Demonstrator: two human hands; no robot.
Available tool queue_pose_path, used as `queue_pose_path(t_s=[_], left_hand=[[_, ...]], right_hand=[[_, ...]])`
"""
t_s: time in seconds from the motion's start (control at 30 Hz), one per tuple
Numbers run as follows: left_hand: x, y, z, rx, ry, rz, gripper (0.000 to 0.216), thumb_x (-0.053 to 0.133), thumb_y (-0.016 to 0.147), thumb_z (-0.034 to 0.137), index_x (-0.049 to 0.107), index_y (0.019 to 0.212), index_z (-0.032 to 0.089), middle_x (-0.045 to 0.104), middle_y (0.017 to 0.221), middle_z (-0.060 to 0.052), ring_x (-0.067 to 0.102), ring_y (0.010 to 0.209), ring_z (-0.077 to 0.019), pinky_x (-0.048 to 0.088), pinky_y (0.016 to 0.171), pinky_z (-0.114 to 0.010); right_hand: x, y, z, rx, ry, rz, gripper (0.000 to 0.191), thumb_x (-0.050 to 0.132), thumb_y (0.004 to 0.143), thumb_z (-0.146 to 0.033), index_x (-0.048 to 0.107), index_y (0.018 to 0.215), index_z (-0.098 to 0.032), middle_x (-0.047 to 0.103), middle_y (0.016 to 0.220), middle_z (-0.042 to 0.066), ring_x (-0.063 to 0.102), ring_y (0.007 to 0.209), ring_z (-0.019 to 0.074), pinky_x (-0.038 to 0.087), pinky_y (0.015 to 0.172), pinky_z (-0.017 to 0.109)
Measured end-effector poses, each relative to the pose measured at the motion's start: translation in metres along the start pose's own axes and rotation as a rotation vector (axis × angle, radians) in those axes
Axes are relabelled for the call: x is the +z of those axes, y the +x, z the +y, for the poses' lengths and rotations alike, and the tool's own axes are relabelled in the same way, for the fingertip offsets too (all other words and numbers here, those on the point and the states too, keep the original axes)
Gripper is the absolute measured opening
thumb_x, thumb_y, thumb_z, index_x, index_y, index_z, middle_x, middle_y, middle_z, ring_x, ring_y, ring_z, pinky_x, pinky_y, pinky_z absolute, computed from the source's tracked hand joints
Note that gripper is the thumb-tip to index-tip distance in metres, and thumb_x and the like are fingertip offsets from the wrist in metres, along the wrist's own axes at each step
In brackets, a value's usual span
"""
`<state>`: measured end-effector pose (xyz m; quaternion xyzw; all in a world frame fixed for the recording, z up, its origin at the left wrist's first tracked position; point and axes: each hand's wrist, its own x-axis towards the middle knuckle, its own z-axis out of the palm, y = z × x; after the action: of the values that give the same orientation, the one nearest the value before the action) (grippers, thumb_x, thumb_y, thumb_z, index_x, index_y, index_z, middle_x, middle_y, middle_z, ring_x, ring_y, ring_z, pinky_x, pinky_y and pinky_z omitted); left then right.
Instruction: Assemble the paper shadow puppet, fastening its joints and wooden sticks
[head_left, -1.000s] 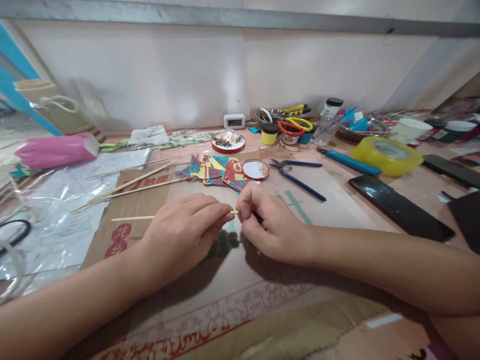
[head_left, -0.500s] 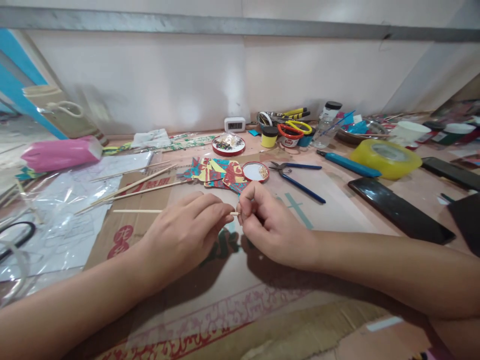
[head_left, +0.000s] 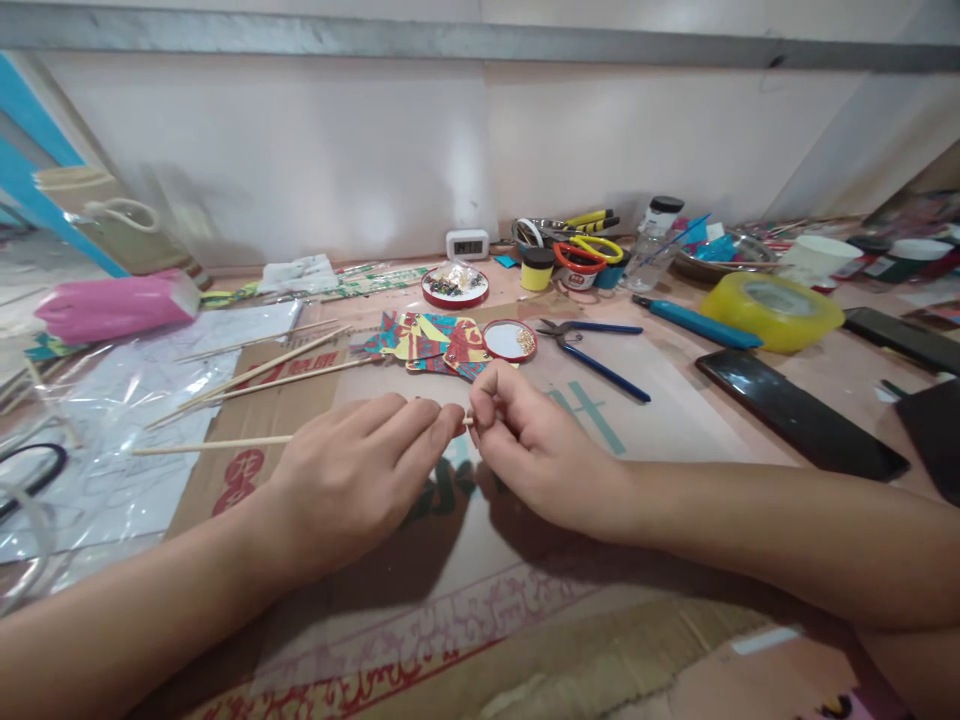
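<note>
My left hand [head_left: 352, 475] is closed around a thin wooden stick [head_left: 214, 443] that runs out to the left over the cardboard. My right hand [head_left: 536, 450] pinches the stick's right tip, fingertips almost touching those of the left. Both hands rest on a flattened cardboard sheet [head_left: 465, 590]. Just beyond them lies a colourful paper figure [head_left: 431, 340] with a small round red-rimmed lid [head_left: 510, 339] beside it.
More wooden sticks [head_left: 255, 372] lie at the left on plastic sheets. Blue-handled pliers [head_left: 592, 350], a blue knife [head_left: 694, 321], a yellow tape roll [head_left: 772, 311], a black strip [head_left: 799, 412], scissors [head_left: 581, 252], jars and a pink packet [head_left: 112, 303] crowd the back and right.
The stick has slid left through my left hand, so more of it sticks out to the left. Both hands stay in nearly the same place.
</note>
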<state>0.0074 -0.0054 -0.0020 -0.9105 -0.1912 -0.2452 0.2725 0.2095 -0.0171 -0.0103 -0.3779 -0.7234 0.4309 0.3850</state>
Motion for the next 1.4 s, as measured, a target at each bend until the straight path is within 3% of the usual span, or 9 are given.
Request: queue_pose_path(t_s=[0.13,0.33,0.47,0.63,1.03,1.2,1.3,1.4], left_hand=[[-0.001,0.002,-0.003,0.021,0.004,-0.007,0.026,0.036,0.098,0.011,0.062,0.104,0.012,0.073,0.084,-0.006,0.064,0.067,-0.0179,0.051,0.057,-0.03],[0.012,0.003,-0.001,-0.274,-0.322,0.035,0.014,0.05,0.096,0.016,0.063,0.091,0.016,0.072,0.086,-0.004,0.065,0.072,-0.0146,0.051,0.064,-0.026],[0.014,0.003,0.0,-0.361,-0.479,0.056,0.01,0.055,0.095,0.018,0.064,0.093,0.016,0.069,0.086,-0.004,0.065,0.076,-0.0137,0.053,0.067,-0.025],[0.012,0.004,0.002,-0.312,-0.402,0.129,0.005,0.063,0.091,0.019,0.064,0.096,0.018,0.07,0.086,-0.002,0.067,0.076,-0.0132,0.052,0.066,-0.023],[0.011,0.0,0.002,-0.213,-0.32,0.073,0.007,0.056,0.095,0.021,0.062,0.095,0.018,0.072,0.088,-0.002,0.068,0.077,-0.0135,0.052,0.07,-0.025],[0.008,0.0,0.004,-0.206,-0.332,0.04,0.007,0.053,0.097,0.021,0.059,0.095,0.02,0.071,0.087,-0.001,0.066,0.075,-0.0139,0.05,0.066,-0.026],[0.008,0.001,0.003,-0.213,-0.336,0.033,0.006,0.053,0.097,0.023,0.058,0.096,0.02,0.07,0.086,0.0,0.065,0.075,-0.0143,0.049,0.067,-0.026],[0.009,0.001,0.002,-0.226,-0.414,0.029,0.008,0.05,0.098,0.023,0.058,0.096,0.019,0.069,0.088,-0.002,0.064,0.079,-0.0149,0.05,0.072,-0.027]], right_hand=[[-0.001,0.001,-0.002,0.052,0.162,-0.065,0.017,0.046,0.081,-0.01,0.037,0.085,-0.024,0.035,0.066,-0.009,0.032,0.054,0.0087,0.029,0.048,0.021],[-0.004,0.0,-0.001,0.051,0.233,-0.104,0.02,0.047,0.08,-0.009,0.037,0.089,-0.024,0.038,0.066,-0.009,0.034,0.052,0.0083,0.029,0.046,0.02],[-0.003,0.0,0.001,0.066,0.255,-0.12,0.02,0.046,0.081,-0.01,0.035,0.09,-0.025,0.039,0.066,-0.009,0.034,0.052,0.0085,0.029,0.046,0.02],[-0.003,0.002,0.001,0.063,0.243,-0.121,0.019,0.046,0.082,-0.009,0.035,0.089,-0.024,0.039,0.066,-0.009,0.034,0.051,0.0074,0.027,0.046,0.018],[-0.002,0.001,0.002,0.155,0.45,-0.177,0.02,0.043,0.079,-0.007,0.037,0.088,-0.024,0.041,0.063,-0.01,0.036,0.051,0.0077,0.028,0.047,0.019],[0.0,0.002,0.004,0.179,0.399,-0.165,0.02,0.043,0.078,-0.008,0.037,0.088,-0.024,0.039,0.059,-0.011,0.033,0.049,0.0083,0.026,0.046,0.02],[-0.001,0.001,0.004,0.133,0.309,-0.137,0.019,0.042,0.079,-0.009,0.036,0.087,-0.025,0.038,0.062,-0.01,0.034,0.05,0.0085,0.027,0.046,0.021],[-0.003,-0.001,0.003,-0.027,0.139,-0.071,0.019,0.043,0.079,-0.008,0.037,0.088,-0.024,0.042,0.069,-0.008,0.038,0.054,0.0084,0.032,0.048,0.021]])
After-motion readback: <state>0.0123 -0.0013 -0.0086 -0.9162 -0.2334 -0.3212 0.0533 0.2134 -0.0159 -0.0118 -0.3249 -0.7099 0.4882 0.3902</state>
